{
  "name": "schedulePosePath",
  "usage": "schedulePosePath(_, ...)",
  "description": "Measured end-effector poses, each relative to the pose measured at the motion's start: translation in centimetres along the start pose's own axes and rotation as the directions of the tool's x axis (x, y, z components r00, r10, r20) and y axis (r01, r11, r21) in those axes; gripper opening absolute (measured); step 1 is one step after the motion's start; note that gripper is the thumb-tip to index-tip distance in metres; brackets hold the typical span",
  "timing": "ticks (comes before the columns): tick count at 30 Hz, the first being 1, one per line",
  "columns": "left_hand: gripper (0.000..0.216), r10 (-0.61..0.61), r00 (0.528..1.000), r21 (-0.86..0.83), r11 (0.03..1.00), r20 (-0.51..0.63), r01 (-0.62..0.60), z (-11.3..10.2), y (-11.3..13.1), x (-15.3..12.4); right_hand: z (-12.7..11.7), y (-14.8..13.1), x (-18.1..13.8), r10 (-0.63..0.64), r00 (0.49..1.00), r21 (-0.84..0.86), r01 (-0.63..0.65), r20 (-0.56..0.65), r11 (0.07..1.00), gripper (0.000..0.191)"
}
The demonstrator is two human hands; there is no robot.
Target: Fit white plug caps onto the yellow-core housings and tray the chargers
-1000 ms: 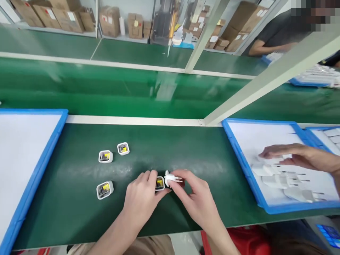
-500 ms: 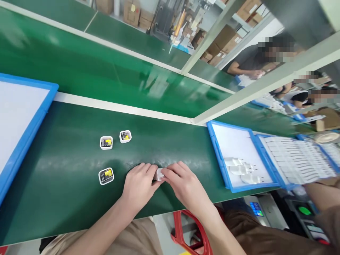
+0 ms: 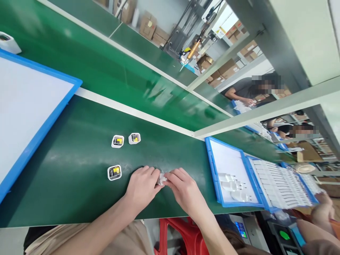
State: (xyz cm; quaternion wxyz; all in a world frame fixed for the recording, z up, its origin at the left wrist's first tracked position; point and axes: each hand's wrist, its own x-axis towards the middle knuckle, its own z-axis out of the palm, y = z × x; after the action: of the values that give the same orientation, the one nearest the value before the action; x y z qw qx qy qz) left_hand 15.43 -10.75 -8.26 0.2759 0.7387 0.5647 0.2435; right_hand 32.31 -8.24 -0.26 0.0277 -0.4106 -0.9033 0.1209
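Note:
My left hand and my right hand meet over the dark green bench, fingers pinched together on a small white charger part between them. Most of that part is hidden by my fingers. To the left lie three open white charger housings with yellow components inside: one near my left hand, two more farther back.
A blue tray with a white liner lies at the left. Another blue tray at the right holds white plug parts, with more trays of white pieces beyond. A co-worker's hand shows at the lower right. Other people work at the far benches.
My hands closed together over the white part, which was apart as a housing and a plug piece a second ago. The view swung right and tilted. The co-worker's hand left the right tray.

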Motion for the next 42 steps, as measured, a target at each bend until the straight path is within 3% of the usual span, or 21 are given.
schedulePosePath(5, 0.021, -0.001, 1.000, 0.015, 1.000, -0.009, 0.001, 0.1, -0.1, -0.1, 0.3, -0.3, -0.1, 0.014, 1.000, -0.054, -0.015, -0.016, 0.998, 0.022)
schedulePosePath(11, 0.023, -0.003, 1.000, 0.008, 1.000, -0.006, 0.003, 0.0, -0.1, -0.1, 0.5, -0.7, 0.0, -0.063, 0.998, -0.235, 0.059, -0.009, 0.970, 0.030)
schedulePosePath(24, 0.022, 0.015, 0.999, 0.006, 1.000, -0.032, -0.015, -0.1, -0.1, -0.1, 0.4, -0.2, 0.5, -0.188, 0.981, -0.288, 0.193, 0.044, 0.938, 0.031)
schedulePosePath(31, 0.019, 0.006, 1.000, -0.018, 1.000, -0.022, -0.006, 0.2, -0.3, -0.2, -0.2, 0.0, 1.4, -0.193, 0.950, -0.354, 0.274, 0.247, 0.894, 0.027)
schedulePosePath(35, 0.016, -0.006, 1.000, -0.042, 0.999, 0.001, 0.006, -0.3, -0.4, 0.0, -0.1, -0.3, 1.9, -0.214, 0.925, -0.313, 0.314, 0.315, 0.896, 0.019)
schedulePosePath(42, 0.025, 0.021, 1.000, -0.093, 0.995, -0.010, -0.021, -1.6, -0.2, -0.6, -1.7, -0.3, 2.1, -0.229, 0.943, -0.142, 0.268, 0.244, 0.953, 0.013)
